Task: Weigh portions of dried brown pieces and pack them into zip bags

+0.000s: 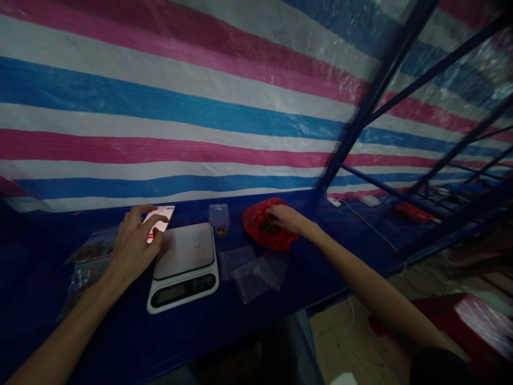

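My left hand (136,243) hovers over a lit phone (163,214), its fingers bent and apart, with nothing held; whether a fingertip touches the screen is hard to see. Beside it stands a white digital scale (184,246) with a few tiny reddish bits on its plate. My right hand (284,216) reaches into an open red plastic bag (256,211) of small dark brown pieces (270,227). Its fingers are closed among them, and what they grip is hidden. Between scale and bag lies a small zip bag (218,214) with brown contents at its bottom.
Flat clear zip bags (254,272) overlap in front of the red bag. Filled clear bags (86,267) lie left of the scale. A blue metal frame post (360,123) rises at the right, near a white cable (366,222). Striped sheeting (180,107) hangs behind the blue table.
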Demonstrator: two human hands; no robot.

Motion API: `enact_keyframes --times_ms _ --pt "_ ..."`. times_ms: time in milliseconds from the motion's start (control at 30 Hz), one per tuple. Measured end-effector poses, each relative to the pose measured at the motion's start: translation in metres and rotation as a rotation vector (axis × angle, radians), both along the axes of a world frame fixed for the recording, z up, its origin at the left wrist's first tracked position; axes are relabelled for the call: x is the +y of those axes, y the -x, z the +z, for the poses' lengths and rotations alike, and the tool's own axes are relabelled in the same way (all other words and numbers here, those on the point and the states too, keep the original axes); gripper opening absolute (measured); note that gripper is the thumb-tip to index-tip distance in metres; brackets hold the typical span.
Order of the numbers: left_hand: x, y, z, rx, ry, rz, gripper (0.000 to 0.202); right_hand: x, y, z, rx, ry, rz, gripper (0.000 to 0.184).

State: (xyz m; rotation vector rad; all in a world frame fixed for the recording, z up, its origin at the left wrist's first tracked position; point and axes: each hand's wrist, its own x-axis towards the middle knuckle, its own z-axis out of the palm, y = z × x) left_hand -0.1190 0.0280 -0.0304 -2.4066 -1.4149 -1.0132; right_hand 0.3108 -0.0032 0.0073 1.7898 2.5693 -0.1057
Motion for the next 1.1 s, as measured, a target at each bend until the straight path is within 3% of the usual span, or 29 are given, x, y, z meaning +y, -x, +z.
enact_keyframes --times_ms 233,367,533,700,800,933,1100 --pt "0.001 0.001 0.001 0.011 -0.055 -0.006 0.025 0.006 -0.008 0.034 0.214 -0.050 0.057 0.017" --pt "-0.002 -0.002 0.003 -0.002 -0.028 -0.012 0.025 -0.001 0.025 0.045 0.425 -0.068 0.159 0.016" --pt "-0.006 -0.005 0.004 -0.017 -0.005 -0.006 0.023 0.006 0.097 0.035 0.398 -0.033 0.387 0.017" --pt "-0.008 -0.004 0.006 -0.073 -0.005 -0.004 0.024 0.024 0.132 0.016 0.366 0.008 0.419 0.020" --pt "-0.009 -0.004 0.007 -0.078 0.000 -0.015 0.025 0.026 0.135 0.013 0.353 -0.027 0.415 0.023" --pt "-0.009 -0.003 0.007 -0.067 0.031 -0.033 0.025 0.022 0.126 0.026 0.389 -0.046 0.408 0.032" --pt "-0.006 -0.001 0.004 -0.061 0.047 -0.030 0.025 0.018 0.070 0.050 0.309 -0.151 0.175 0.033"
